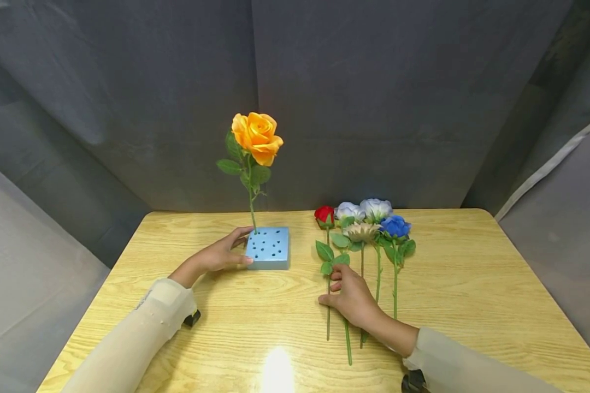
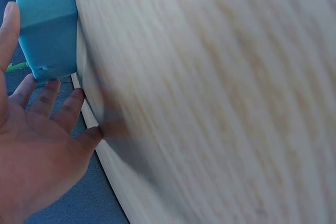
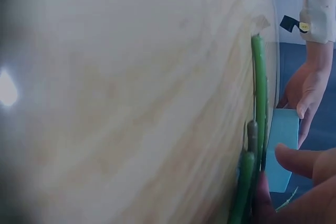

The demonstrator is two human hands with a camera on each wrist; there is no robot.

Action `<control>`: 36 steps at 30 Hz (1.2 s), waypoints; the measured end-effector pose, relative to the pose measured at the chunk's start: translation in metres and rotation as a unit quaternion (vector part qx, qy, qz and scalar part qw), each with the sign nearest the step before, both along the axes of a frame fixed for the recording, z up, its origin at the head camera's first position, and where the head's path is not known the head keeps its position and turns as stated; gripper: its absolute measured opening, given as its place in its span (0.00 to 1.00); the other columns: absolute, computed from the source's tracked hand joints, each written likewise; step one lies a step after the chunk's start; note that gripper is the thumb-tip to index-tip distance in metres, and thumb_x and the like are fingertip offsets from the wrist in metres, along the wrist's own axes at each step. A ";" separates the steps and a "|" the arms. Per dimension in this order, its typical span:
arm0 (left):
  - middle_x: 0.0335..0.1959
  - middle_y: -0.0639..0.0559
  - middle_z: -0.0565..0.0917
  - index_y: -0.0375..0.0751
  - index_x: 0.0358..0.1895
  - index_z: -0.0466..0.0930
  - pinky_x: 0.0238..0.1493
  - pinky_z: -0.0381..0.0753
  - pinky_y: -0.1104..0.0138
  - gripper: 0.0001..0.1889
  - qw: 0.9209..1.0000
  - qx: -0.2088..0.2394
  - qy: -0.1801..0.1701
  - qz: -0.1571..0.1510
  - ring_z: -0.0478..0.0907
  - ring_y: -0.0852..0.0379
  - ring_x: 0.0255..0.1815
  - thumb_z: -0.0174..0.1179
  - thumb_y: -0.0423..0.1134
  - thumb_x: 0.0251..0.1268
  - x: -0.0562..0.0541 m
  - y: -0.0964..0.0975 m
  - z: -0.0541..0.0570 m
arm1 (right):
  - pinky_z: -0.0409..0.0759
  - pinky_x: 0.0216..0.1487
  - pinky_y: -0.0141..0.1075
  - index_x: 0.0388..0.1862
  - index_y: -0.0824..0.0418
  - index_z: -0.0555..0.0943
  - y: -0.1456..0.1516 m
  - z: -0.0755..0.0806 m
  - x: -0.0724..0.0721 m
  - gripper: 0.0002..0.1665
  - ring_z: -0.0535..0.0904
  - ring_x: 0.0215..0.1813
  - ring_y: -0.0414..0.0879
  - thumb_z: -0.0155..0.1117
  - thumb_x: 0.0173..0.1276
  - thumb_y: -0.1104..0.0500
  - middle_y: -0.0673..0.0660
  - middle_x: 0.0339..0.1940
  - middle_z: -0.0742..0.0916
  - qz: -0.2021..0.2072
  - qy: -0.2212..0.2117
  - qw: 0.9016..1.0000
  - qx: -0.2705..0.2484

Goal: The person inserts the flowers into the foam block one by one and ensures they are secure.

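A red rose (image 1: 324, 214) lies just beyond a right hand (image 1: 353, 299), thumb and fingers parted at its stem, as the left hand (image 1: 220, 254) holds a blue foam block (image 1: 268, 265) bearing an upright orange rose (image 1: 258, 137) on a wood-grain table (image 1: 226, 338), gray curtains (image 1: 373, 109) behind.

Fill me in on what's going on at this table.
A person is handling artificial-looking flowers with both hands. The left hand touches the side of a light blue block with holes in its top, where an orange rose stands upright. The right hand is at the stem of a red rose, its thumb and fingers apart. That rose lies on the table beside pale, beige and blue flowers.
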State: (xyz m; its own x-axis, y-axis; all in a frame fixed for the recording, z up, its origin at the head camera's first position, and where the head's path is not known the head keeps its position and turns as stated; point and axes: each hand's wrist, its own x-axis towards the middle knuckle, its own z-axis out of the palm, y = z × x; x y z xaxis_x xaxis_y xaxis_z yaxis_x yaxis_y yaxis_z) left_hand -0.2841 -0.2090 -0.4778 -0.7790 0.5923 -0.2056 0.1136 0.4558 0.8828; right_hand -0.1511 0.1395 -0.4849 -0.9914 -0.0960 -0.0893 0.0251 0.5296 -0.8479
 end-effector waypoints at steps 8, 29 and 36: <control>0.85 0.39 0.44 0.44 0.85 0.43 0.78 0.55 0.39 0.49 1.000 -0.010 0.004 -0.001 0.41 0.33 0.84 0.68 0.41 0.71 0.000 0.000 -0.001 | 0.82 0.41 0.41 0.76 0.71 0.63 -0.005 -0.001 -0.004 0.53 0.80 0.44 0.47 0.81 0.56 0.68 0.65 0.57 0.82 0.015 0.007 0.999 0.045; 0.85 0.38 0.44 0.45 0.85 0.43 0.78 0.55 0.40 0.50 1.000 -0.010 -0.003 0.001 0.41 0.34 0.84 0.69 0.42 0.69 0.000 0.001 -0.001 | 0.84 0.40 0.41 0.80 0.62 0.55 0.007 0.016 -0.013 0.55 0.85 0.39 0.48 0.76 0.59 0.72 0.65 0.41 0.85 0.006 -0.076 0.991 -0.107; 0.85 0.37 0.44 0.43 0.84 0.43 0.78 0.52 0.38 0.50 1.000 -0.005 0.003 -0.001 0.41 0.32 0.84 0.69 0.40 0.70 0.000 0.001 0.001 | 0.87 0.40 0.48 0.81 0.59 0.50 0.009 0.027 -0.016 0.54 0.87 0.42 0.56 0.71 0.65 0.74 0.71 0.51 0.83 -0.001 -0.120 0.973 -0.199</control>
